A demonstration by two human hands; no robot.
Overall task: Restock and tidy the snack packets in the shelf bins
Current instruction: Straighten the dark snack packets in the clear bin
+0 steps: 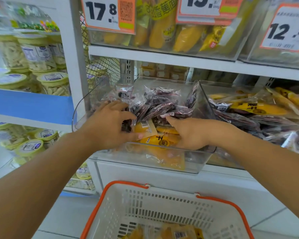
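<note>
A clear plastic bin (193, 163) on the middle shelf holds several dark purple snack packets (155, 104) piled over yellow packets (162, 140). My left hand (109, 125) reaches into the bin from the left, its fingers and thumb curled round purple packets at the front of the pile. My right hand (188, 131) is in the bin on the right, fingers tucked under the purple packets and resting on a yellow packet; whether it grips anything is hidden.
A white basket with orange handles (162, 209) stands below, holding yellow packets (179, 233). A neighbouring bin (248, 107) at right holds yellow and purple packets. Upper bins carry price tags (109, 12). Jars (36, 54) fill the left shelves.
</note>
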